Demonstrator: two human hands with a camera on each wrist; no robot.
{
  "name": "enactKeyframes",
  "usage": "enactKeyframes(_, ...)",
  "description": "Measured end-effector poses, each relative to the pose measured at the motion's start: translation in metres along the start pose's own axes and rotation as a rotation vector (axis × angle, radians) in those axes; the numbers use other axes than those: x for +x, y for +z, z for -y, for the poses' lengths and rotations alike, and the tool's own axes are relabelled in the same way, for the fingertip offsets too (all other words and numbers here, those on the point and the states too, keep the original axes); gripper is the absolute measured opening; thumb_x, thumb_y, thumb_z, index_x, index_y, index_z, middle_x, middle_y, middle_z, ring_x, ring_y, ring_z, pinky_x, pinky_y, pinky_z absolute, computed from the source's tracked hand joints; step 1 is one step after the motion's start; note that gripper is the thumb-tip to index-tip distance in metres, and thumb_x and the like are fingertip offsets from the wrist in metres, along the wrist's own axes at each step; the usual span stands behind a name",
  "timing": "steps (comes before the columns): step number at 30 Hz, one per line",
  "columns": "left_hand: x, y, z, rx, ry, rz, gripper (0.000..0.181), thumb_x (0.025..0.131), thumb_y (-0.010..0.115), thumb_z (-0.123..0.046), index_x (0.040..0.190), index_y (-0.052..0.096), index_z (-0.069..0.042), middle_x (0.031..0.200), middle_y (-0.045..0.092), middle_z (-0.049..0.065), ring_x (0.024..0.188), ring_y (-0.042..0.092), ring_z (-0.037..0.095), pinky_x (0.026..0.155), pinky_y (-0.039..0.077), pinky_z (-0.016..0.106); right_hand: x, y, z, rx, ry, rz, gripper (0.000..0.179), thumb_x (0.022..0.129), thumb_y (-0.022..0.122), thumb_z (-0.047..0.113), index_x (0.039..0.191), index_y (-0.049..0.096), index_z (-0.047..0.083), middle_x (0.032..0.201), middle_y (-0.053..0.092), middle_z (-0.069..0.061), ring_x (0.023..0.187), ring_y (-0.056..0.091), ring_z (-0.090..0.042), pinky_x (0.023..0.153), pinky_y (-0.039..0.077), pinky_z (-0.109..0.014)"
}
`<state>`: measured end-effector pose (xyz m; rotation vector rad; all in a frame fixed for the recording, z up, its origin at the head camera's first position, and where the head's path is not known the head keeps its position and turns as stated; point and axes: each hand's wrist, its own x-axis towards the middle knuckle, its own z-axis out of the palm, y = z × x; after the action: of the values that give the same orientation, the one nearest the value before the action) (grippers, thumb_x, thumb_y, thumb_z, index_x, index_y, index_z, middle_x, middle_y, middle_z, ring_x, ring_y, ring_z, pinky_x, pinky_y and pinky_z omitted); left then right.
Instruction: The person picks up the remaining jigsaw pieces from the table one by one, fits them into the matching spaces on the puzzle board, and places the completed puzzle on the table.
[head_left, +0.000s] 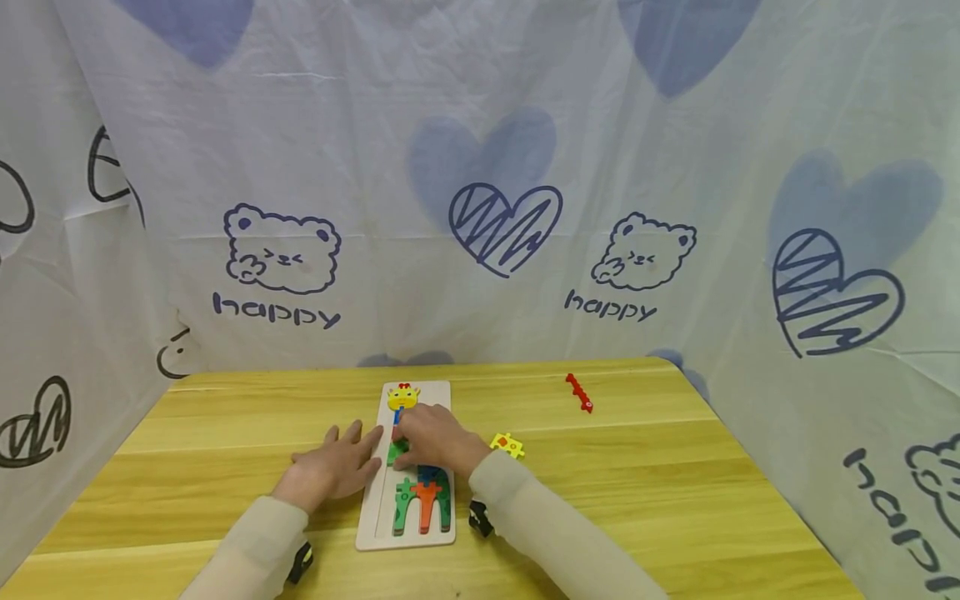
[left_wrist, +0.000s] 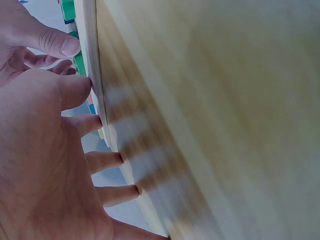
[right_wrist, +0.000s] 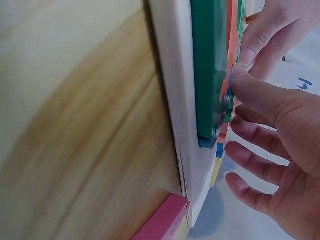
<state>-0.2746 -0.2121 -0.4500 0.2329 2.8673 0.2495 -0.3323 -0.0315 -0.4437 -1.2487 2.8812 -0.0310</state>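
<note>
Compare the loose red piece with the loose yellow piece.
The red piece is long and narrow; the yellow piece is blockier. The yellow piece shows an orange patch; the red piece shows none. The red piece lies farther back; the yellow piece sits nearer, by the right sleeve. Both lie on the table.

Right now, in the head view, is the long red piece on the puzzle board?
No, the long red piece lies on the table, right of the board.
</note>
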Motion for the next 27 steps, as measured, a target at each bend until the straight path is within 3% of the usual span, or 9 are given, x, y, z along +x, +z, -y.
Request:
enactKeyframes(13, -0.001, -0.001, 0.0, 0.001, 0.002, 0.009, 0.061, 0.108, 0.045, -0.04, 0.163, 0.031, -0.017, 0.169, 0.025, 0.025, 0.151, 0.023, 0.06, 0.091, 0.027, 0.095, -0.002, 0.001, -0.002, -0.021, -0.006, -0.004, 0.044, 0.084, 0.079, 0.053, 0.119, 0.079, 0.026, 0.106, 0.074, 0.01, 0.086, 0.062, -0.002, 0.073, 0.052, -0.022)
enactKeyframes(17, -0.001, -0.001, 0.0, -0.001, 0.002, 0.008, 0.061, 0.108, 0.045, -0.04, 0.163, 0.032, -0.017, 0.168, 0.026, 0.025, 0.15, 0.024, 0.06, 0.091, 0.027, 0.095, -0.006, -0.001, -0.006, 0.007, -0.015, -0.008, 0.043, 0.087, 0.079, 0.051, 0.122, 0.077, 0.026, 0.111, 0.075, 0.011, 0.093, 0.064, -0.004, 0.082, 0.054, -0.025)
enactKeyframes(22, 0.0, -0.001, 0.0, -0.004, -0.004, 0.005, 0.061, 0.108, 0.045, -0.041, 0.163, 0.032, -0.018, 0.168, 0.026, 0.025, 0.15, 0.024, 0.061, 0.092, 0.028, 0.095, -0.017, -0.01, -0.013, 0.014, -0.025, -0.02, 0.043, 0.09, 0.077, 0.048, 0.126, 0.075, 0.027, 0.129, 0.072, 0.009, 0.114, 0.065, -0.012, 0.1, 0.055, -0.031)
enactKeyframes(27, 0.0, -0.001, 0.0, -0.007, -0.012, 0.004, 0.061, 0.108, 0.045, -0.042, 0.163, 0.032, -0.019, 0.168, 0.026, 0.025, 0.15, 0.024, 0.061, 0.093, 0.028, 0.095, -0.031, -0.016, -0.024, 0.022, -0.035, -0.036, 0.043, 0.091, 0.077, 0.046, 0.128, 0.074, 0.026, 0.133, 0.071, 0.006, 0.116, 0.063, -0.014, 0.103, 0.053, -0.029)
